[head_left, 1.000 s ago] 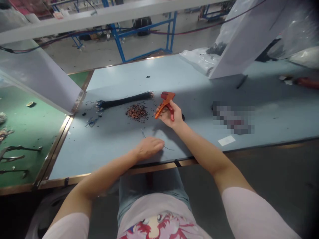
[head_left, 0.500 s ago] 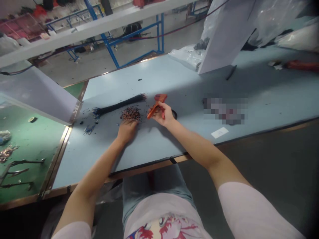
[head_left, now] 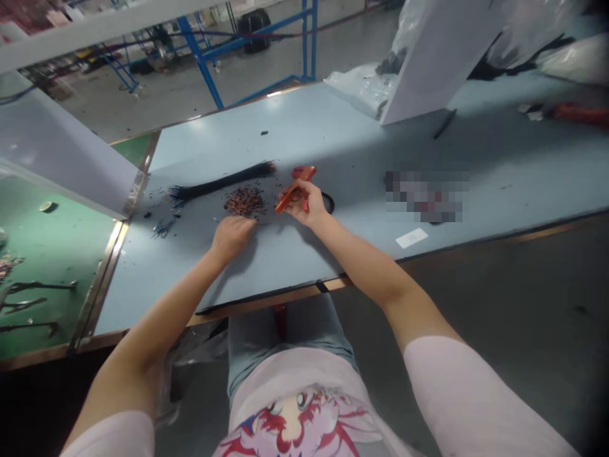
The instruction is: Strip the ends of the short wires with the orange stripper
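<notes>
So we've got an orange-red plier-type tool (head_left: 288, 197) in our right hand (head_left: 309, 202), held just above the blue table (head_left: 285, 260), around the middle of the scene. Its long axis runs on a slant: the head sits at the far right end, and the longer orange handle points down toward the near left. The other, redder grip angles nearer to us, against the fingers. Our right hand is wrapped round the tool, thumb over the top. We can't tell from here whether the tool's jaws are parted.

Our left hand (head_left: 234, 235) is low over the table, back up, fingers bunched together and angled far and right, toward the tool. We honestly can't tell whether the fingertips are pinching anything; what looks like a thin dark strand (head_left: 267, 223) runs right from beside them.

Just beyond that hand is a loose pile of small copper-brown and dark bits (head_left: 245, 200). Farther still lies a black wire bundle (head_left: 223, 181), long axis tilted from near left to far right, bluish ends on the left, coppery ones on the right. A few blue scraps (head_left: 162, 228) sit left of the pile, and a black ring (head_left: 332, 202) peeks out right of our right hand.
</notes>
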The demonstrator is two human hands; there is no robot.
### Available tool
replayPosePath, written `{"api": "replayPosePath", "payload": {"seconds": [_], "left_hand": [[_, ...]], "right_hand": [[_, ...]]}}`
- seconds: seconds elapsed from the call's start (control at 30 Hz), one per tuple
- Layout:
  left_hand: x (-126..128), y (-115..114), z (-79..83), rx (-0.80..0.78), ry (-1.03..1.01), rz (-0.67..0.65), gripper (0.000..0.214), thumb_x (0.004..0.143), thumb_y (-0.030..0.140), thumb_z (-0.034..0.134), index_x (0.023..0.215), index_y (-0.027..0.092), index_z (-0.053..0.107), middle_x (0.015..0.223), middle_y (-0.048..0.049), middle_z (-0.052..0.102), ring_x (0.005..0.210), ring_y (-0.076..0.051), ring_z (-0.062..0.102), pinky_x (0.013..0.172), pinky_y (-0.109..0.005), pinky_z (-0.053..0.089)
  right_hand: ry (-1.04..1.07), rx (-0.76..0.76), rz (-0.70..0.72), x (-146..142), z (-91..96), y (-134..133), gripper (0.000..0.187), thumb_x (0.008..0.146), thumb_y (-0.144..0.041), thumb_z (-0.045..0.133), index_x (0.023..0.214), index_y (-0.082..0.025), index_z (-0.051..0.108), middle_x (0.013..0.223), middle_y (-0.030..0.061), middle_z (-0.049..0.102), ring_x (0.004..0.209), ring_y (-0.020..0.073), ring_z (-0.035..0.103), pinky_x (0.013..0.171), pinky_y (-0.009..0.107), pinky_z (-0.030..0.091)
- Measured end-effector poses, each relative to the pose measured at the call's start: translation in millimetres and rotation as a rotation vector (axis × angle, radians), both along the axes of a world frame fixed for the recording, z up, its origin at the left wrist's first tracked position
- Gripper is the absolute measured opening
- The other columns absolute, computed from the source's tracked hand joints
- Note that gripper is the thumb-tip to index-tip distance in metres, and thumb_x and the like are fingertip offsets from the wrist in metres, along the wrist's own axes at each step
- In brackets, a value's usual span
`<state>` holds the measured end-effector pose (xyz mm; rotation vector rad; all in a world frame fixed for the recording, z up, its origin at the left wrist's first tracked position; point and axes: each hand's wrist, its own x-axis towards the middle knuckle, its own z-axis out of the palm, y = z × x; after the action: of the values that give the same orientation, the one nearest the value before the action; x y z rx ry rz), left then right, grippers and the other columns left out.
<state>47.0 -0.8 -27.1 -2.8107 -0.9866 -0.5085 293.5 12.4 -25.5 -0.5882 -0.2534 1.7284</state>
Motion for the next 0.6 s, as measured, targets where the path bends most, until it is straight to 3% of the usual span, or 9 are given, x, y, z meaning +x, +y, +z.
{"api": "replayPosePath", "payload": {"seconds": [0.1, 0.2, 0.27, 0.3, 0.37, 0.43, 0.5, 0.6], "left_hand": [[12.0, -52.4, 2.1, -0.049, 0.04, -0.108, 0.024, 0.09, 0.019, 0.042, 0.102, 0.021, 0.062, 0.092, -0.0022, 0.071, 0.077, -0.014, 0.062, 0.066, -0.025, 0.045], [27.5, -102.3, 1.8, -0.142, 0.198, -0.464, 0.02, 0.093, 0.02, 0.042, 0.104, 0.021, 0.059, 0.087, -0.0027, 0.069, 0.071, -0.013, 0.06, 0.057, -0.024, 0.041], [32.6, -110.2, -1.8, -0.131, 0.275, -0.586, 0.02, 0.094, 0.02, 0.042, 0.107, 0.02, 0.057, 0.083, -0.0036, 0.067, 0.065, -0.013, 0.058, 0.052, -0.025, 0.038], [32.2, -104.4, -4.5, -0.113, 0.276, -0.572, 0.019, 0.094, 0.021, 0.042, 0.106, 0.02, 0.057, 0.081, -0.004, 0.066, 0.064, -0.013, 0.057, 0.051, -0.026, 0.037], [25.6, -77.2, -10.2, -0.057, 0.174, -0.403, 0.019, 0.094, 0.024, 0.043, 0.101, 0.022, 0.06, 0.08, -0.0038, 0.066, 0.064, -0.014, 0.056, 0.051, -0.027, 0.036], [13.5, -40.7, -13.1, 0.044, -0.088, -0.073, 0.017, 0.092, 0.031, 0.049, 0.098, 0.025, 0.064, 0.087, -0.0027, 0.068, 0.069, -0.014, 0.057, 0.056, -0.029, 0.038], [0.3, -8.3, -11.6, 0.115, -0.245, 0.145, 0.021, 0.094, 0.031, 0.046, 0.101, 0.024, 0.065, 0.094, -0.0046, 0.068, 0.08, -0.017, 0.059, 0.067, -0.032, 0.041], [-14.4, 17.8, -6.0, 0.179, -0.419, 0.359, 0.029, 0.096, 0.037, 0.042, 0.101, 0.02, 0.065, 0.098, -0.0056, 0.067, 0.091, -0.02, 0.057, 0.082, -0.037, 0.04]], "right_hand": [[-0.022, 0.003, 0.013, -0.1, -1.9, 0.8, 0.016, 0.085, -0.034, 0.051, 0.076, -0.02, 0.051, 0.072, 0.0032, 0.063, 0.078, 0.0206, 0.063, 0.074, 0.04, 0.055], [-0.047, 0.004, 0.034, 0.4, -4.9, 1.7, 0.017, 0.084, -0.034, 0.053, 0.076, -0.02, 0.051, 0.073, 0.003, 0.063, 0.079, 0.0208, 0.064, 0.077, 0.042, 0.054], [-0.057, -0.004, 0.04, 0.7, -6.3, 1.4, 0.017, 0.084, -0.034, 0.052, 0.075, -0.02, 0.051, 0.072, 0.0032, 0.063, 0.078, 0.0207, 0.064, 0.077, 0.041, 0.054], [-0.061, -0.008, 0.037, 0.7, -6.3, 0.9, 0.018, 0.085, -0.034, 0.051, 0.074, -0.02, 0.051, 0.071, 0.0033, 0.063, 0.077, 0.0204, 0.064, 0.077, 0.041, 0.054], [-0.068, -0.007, 0.023, 0.4, -4.9, -0.8, 0.018, 0.086, -0.034, 0.049, 0.074, -0.02, 0.052, 0.07, 0.0031, 0.063, 0.075, 0.0196, 0.064, 0.076, 0.04, 0.055], [-0.085, 0.009, 0.017, -0.7, -1.7, -3.2, 0.018, 0.086, -0.034, 0.05, 0.074, -0.02, 0.052, 0.069, 0.0025, 0.064, 0.075, 0.0192, 0.064, 0.075, 0.039, 0.055], [-0.124, 0.033, 0.029, -3.3, 2.5, -6.3, 0.019, 0.086, -0.035, 0.052, 0.074, -0.021, 0.052, 0.071, 0.0023, 0.065, 0.075, 0.0191, 0.065, 0.074, 0.038, 0.055], [-0.223, 0.092, 0.064, -10.0, 8.7, -12.8, 0.021, 0.088, -0.04, 0.051, 0.08, -0.021, 0.054, 0.075, 0.0029, 0.066, 0.074, 0.0189, 0.066, 0.073, 0.037, 0.055]]}}
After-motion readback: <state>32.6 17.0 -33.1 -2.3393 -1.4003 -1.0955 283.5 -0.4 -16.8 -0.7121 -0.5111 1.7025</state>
